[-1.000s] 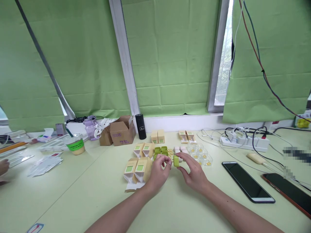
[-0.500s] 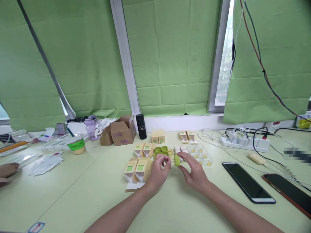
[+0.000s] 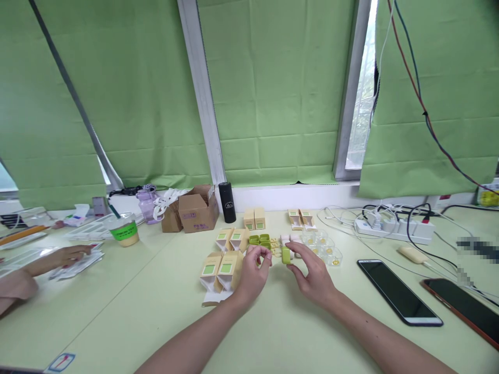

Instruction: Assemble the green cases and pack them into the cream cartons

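Observation:
My right hand (image 3: 312, 278) pinches a small green rectangular piece (image 3: 286, 255) between thumb and fingertips, just above the table. My left hand (image 3: 254, 275) is curled beside it, thumb and forefinger pinched together on something too small to make out. Behind my hands lie green cases (image 3: 259, 240), several clear round-topped containers (image 3: 324, 248) and tan cartons with green labels (image 3: 218, 270).
Two phones (image 3: 397, 291) lie at the right, with a power strip (image 3: 393, 228) and cables behind. A brown cardboard box (image 3: 197, 210), a black cylinder (image 3: 226, 202), a purple bottle (image 3: 146, 203) and a cup (image 3: 123, 231) stand at the back left. Another person's hand (image 3: 62, 256) rests on packets at the far left.
The other person's hand has reached further in from the left onto the packets. My right hand has lifted the green piece slightly; my left hand stays curled.

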The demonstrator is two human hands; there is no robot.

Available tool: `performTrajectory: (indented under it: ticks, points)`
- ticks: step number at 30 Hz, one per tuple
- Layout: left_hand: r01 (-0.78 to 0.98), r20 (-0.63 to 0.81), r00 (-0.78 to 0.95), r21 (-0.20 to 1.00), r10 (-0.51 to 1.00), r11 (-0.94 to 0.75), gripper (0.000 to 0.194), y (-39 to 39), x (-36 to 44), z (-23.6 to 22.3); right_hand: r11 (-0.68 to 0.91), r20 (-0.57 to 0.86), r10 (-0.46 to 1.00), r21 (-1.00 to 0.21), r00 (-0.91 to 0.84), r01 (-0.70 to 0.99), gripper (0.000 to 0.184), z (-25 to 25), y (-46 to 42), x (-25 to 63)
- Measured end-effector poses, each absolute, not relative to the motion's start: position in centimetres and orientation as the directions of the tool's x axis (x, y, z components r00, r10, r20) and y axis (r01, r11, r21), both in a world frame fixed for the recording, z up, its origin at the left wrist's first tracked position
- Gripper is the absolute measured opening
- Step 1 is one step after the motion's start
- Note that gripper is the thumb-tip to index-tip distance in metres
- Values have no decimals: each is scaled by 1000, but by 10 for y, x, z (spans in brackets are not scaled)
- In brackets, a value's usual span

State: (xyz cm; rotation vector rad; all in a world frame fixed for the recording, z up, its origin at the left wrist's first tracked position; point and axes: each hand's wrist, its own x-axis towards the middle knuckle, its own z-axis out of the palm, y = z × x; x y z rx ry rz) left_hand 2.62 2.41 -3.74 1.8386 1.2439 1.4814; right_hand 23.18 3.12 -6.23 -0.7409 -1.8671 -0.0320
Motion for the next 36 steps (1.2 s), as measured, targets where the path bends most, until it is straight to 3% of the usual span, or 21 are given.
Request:
performTrajectory:
  ticks: [7,11,14,24,36]
  points:
    - [420,621,34,702,783,-575,11,16,26,-32,815,847,473,-318,-241,485,52,-59,28,232]
    - [461,662,183,595,727,-658,40,8,29,-29,833,835,471,-313,-287,456,54,-55,25,230]
    - [483,664,256,542,703,-688,48,7,30,-31,848,837,446,-280,-318,451,58,-54,23,229]
    - [485,663,229,557,713,-674,37,11,29,-33,856,870,379,-200,-315,477,34,-55,25,230]
    - [482,680,222,547,699,-685,37,12,29,-34,874,879,323,-134,-350,468,39,-49,24,228]
